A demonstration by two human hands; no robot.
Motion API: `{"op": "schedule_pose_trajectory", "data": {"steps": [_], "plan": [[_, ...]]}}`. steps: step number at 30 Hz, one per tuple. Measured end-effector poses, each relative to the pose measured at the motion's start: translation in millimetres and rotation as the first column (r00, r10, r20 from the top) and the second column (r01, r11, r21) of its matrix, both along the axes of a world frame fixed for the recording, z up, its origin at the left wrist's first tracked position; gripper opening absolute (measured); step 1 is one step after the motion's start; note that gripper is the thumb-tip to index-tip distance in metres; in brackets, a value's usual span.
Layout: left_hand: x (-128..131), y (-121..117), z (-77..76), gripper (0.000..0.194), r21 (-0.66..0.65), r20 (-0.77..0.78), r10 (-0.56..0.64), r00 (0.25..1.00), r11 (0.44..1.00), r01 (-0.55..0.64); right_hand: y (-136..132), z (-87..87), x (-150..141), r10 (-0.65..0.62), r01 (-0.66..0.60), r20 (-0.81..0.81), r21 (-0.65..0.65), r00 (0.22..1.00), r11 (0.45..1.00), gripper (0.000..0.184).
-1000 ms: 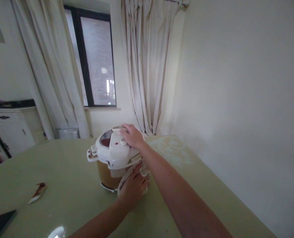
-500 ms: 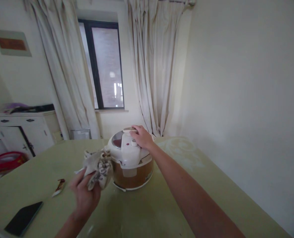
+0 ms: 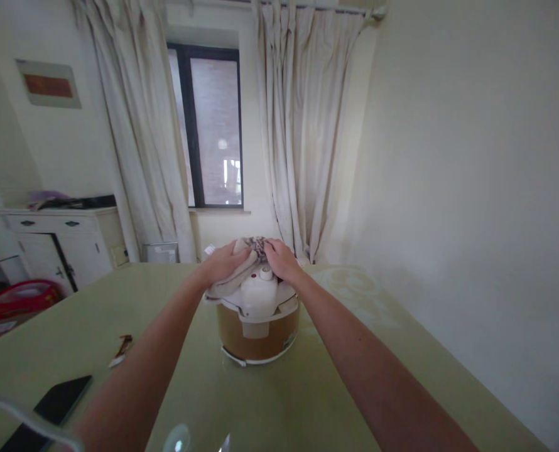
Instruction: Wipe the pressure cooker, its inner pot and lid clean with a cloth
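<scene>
A white and brown electric pressure cooker [image 3: 258,323] stands on the table, its lid closed. My left hand [image 3: 223,263] is closed on a patterned grey-white cloth [image 3: 230,282] and presses it over the left side and top of the lid. Cloth hides most of the lid handle. At the handle's right end, my right hand [image 3: 283,260] is closed, its fingers against the cloth's edge; its fingertips are partly hidden. A white valve knob [image 3: 265,273] shows between the hands.
A glossy green tabletop [image 3: 260,402] carries a dark phone-like slab [image 3: 63,398] and a small torn wrapper [image 3: 122,350] at left. A pale cable [image 3: 29,417] crosses the lower-left corner. A wall [image 3: 472,220] borders the right side; a white cabinet [image 3: 67,232] stands behind at left.
My left hand has moved up and right, bringing the cloth from beside the cooker onto its lid. My right hand stays at the handle. The view has shifted slightly left.
</scene>
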State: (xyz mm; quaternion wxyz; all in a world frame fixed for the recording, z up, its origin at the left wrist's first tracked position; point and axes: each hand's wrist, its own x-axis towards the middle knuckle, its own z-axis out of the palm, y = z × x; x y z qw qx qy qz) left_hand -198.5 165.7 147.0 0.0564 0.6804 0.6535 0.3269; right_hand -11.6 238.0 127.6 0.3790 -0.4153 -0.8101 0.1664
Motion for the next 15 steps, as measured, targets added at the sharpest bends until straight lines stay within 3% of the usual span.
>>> {"op": "schedule_pose_trajectory", "data": {"steps": [4, 7, 11, 13, 15], "plan": [[-11, -1, -0.1, 0.071, -0.022, -0.012, 0.033, 0.999, 0.999, -0.033, -2, 12.4, -5, -0.037, 0.037, 0.036, 0.025, 0.999, 0.999, 0.041], [1, -22, -7.3, 0.070, -0.028, -0.062, 0.105, 0.993, 0.994, -0.107, 3, 15.2, -12, -0.053, 0.052, 0.034, 0.046, 0.998, 0.998, 0.050], [21, -46, -19.9, 0.072, 0.100, -0.188, 0.118, 0.975, 0.990, -0.101, 15, 8.0, -20, -0.027, 0.027, 0.005, 0.059, 1.000, 0.998, 0.041], [15, -41, -21.2, 0.073, 0.100, -0.155, 0.088, 0.984, 0.992, -0.073, 19, 2.8, -19, -0.005, 0.007, -0.022, 0.051, 1.000, 0.999, 0.038], [-2, -23, -18.7, 0.069, 0.018, -0.041, 0.027, 0.999, 0.999, -0.026, 22, -1.1, -16, 0.019, -0.017, -0.046, 0.037, 0.999, 0.999, 0.037]]}}
